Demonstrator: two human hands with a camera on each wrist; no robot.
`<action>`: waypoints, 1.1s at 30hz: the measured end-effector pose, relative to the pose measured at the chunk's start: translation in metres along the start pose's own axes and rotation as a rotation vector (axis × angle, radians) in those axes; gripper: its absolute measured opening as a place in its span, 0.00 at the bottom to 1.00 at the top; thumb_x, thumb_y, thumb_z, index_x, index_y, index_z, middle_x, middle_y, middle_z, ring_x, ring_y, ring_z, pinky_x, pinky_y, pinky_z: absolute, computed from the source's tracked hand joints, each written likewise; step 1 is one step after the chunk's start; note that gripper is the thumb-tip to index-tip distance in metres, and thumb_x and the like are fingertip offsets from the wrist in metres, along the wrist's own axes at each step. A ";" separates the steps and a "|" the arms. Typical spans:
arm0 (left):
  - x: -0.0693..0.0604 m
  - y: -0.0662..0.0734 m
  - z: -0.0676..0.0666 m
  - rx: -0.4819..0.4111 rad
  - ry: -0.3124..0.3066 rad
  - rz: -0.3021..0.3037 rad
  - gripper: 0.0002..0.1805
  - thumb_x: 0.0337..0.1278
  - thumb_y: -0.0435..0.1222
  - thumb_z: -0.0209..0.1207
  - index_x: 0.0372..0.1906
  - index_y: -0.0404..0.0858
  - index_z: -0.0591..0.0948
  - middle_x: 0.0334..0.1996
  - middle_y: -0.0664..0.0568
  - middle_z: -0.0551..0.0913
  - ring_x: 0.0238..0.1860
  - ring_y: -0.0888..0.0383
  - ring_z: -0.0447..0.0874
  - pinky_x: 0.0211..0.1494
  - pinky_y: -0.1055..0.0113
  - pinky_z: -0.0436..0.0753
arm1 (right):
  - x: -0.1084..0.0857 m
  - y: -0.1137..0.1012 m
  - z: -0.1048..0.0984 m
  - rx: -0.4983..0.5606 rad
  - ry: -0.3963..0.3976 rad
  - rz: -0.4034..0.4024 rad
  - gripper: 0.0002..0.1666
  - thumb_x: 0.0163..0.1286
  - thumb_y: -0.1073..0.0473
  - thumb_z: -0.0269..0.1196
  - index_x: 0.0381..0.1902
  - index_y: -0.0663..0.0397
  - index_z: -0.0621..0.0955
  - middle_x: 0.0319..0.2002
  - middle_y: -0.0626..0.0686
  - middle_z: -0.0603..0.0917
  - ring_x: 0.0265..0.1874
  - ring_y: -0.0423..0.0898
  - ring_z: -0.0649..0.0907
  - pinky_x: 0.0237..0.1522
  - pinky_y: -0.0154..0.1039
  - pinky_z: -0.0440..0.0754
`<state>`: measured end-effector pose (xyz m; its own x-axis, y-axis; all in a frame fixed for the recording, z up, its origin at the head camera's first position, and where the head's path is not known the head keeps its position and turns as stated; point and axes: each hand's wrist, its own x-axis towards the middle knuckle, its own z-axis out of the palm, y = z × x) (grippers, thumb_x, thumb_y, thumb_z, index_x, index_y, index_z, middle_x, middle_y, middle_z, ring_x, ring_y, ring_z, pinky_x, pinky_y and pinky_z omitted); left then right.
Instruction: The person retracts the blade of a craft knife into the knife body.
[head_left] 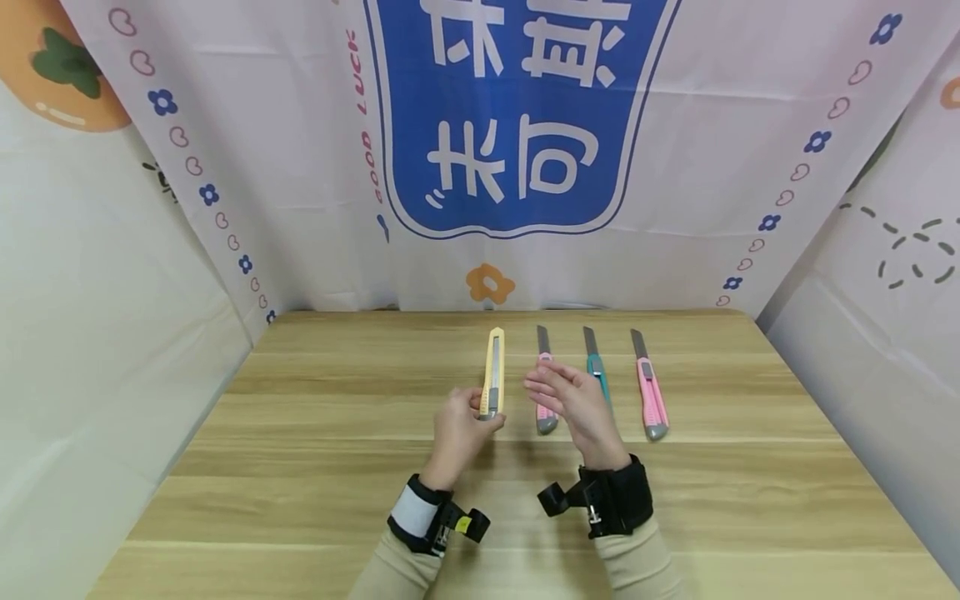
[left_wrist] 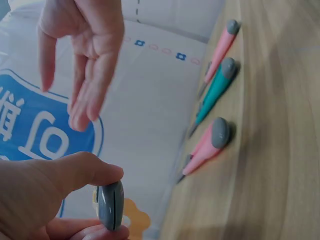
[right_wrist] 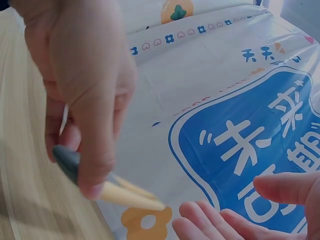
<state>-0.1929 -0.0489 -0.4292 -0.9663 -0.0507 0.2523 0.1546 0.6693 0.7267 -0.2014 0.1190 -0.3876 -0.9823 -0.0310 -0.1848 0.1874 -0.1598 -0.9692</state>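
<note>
Yellow cutter (head_left: 492, 375): raised above the table (head_left: 300, 467); I judge it light, stiff, slippery; I'd hold its rear sides.
Left hand (head_left: 461, 429): pinches its grey end (left_wrist: 110, 207).
Right hand (head_left: 583, 412): fingers extended, nothing held.

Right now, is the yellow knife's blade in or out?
In: the yellow knife shows nothing past its tip, its slider near the grey end.

head view downward, wrist views close
</note>
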 end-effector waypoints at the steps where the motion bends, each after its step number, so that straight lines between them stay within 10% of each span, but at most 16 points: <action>1: 0.001 -0.002 0.001 0.005 -0.012 -0.010 0.23 0.39 0.32 0.72 0.44 0.25 0.82 0.34 0.41 0.82 0.29 0.56 0.81 0.27 0.74 0.79 | 0.000 0.000 0.000 0.000 -0.005 -0.001 0.24 0.73 0.60 0.55 0.64 0.63 0.71 0.57 0.67 0.80 0.49 0.47 0.87 0.54 0.39 0.85; 10: 0.012 -0.014 0.015 0.056 -0.105 -0.068 0.12 0.41 0.31 0.70 0.33 0.29 0.83 0.27 0.43 0.83 0.22 0.60 0.74 0.21 0.75 0.70 | 0.001 -0.004 -0.007 0.065 -0.032 -0.028 0.29 0.79 0.50 0.44 0.63 0.68 0.70 0.50 0.60 0.84 0.44 0.42 0.87 0.53 0.36 0.85; 33: 0.023 -0.025 0.034 0.211 -0.066 -0.167 0.11 0.39 0.32 0.72 0.24 0.32 0.80 0.22 0.47 0.77 0.21 0.57 0.69 0.20 0.71 0.65 | -0.003 -0.005 -0.007 0.107 -0.082 -0.032 0.34 0.79 0.45 0.41 0.61 0.72 0.69 0.39 0.47 0.87 0.41 0.39 0.87 0.51 0.35 0.86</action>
<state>-0.2264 -0.0415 -0.4636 -0.9873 -0.1292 0.0928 -0.0474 0.7958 0.6037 -0.1995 0.1272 -0.3838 -0.9852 -0.1044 -0.1358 0.1593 -0.2666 -0.9505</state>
